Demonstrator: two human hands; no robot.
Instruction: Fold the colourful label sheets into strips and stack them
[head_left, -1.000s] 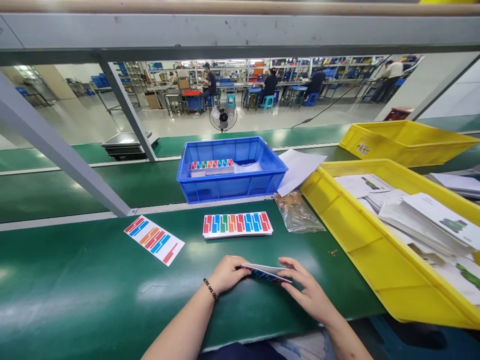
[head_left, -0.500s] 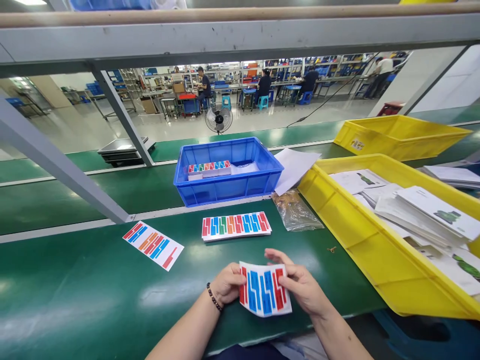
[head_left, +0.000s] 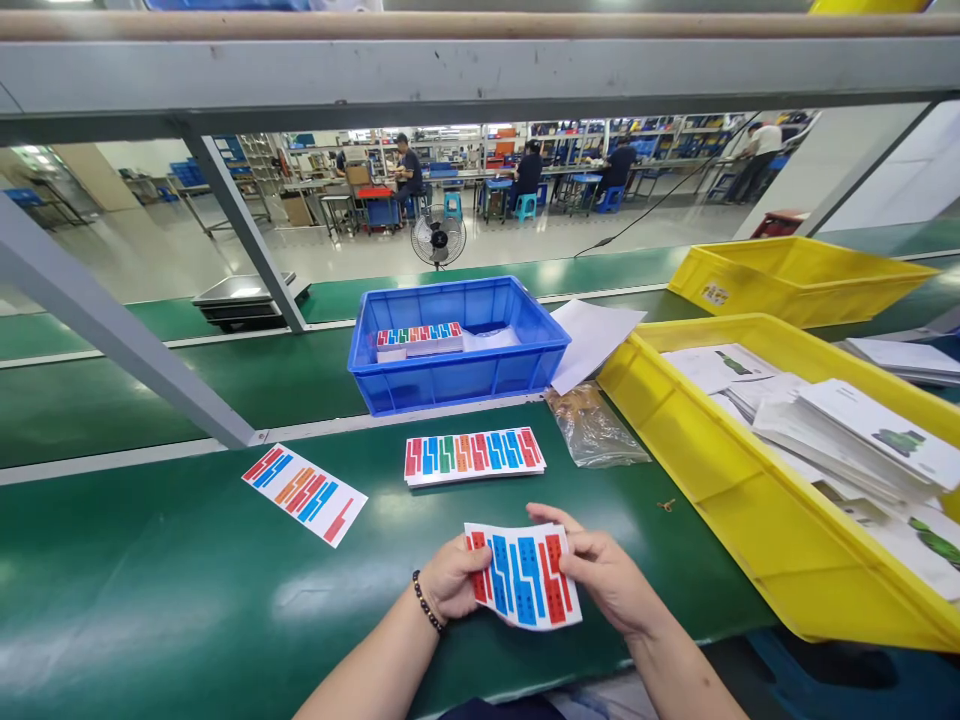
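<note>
A sticker sheet [head_left: 517, 578] with red and blue stepped labels is held above the green table, bowed between both hands. My left hand [head_left: 452, 578], with a beaded bracelet at the wrist, pinches its left edge, thumb on top. My right hand [head_left: 600, 575] grips the right edge between thumb and fingers, one finger raised behind it. Beyond the hands lies a stack of sticker sheets [head_left: 474, 453] in several colours. Off to the left rests a single sticker sheet [head_left: 304, 494] with some labels gone, leaving white gaps.
A blue bin [head_left: 461, 378] holding more label sheets stands behind the stack. Right of it are a white paper [head_left: 592, 340], a clear plastic bag [head_left: 596, 425] and a yellow bin [head_left: 697, 480] of printed booklets. A small brown scrap [head_left: 666, 506] lies on the table [head_left: 187, 600].
The left end of the held sheet has shifted slightly left with my left hand, so the sheet looks a little wider and more curved. Both hands keep their hold.
</note>
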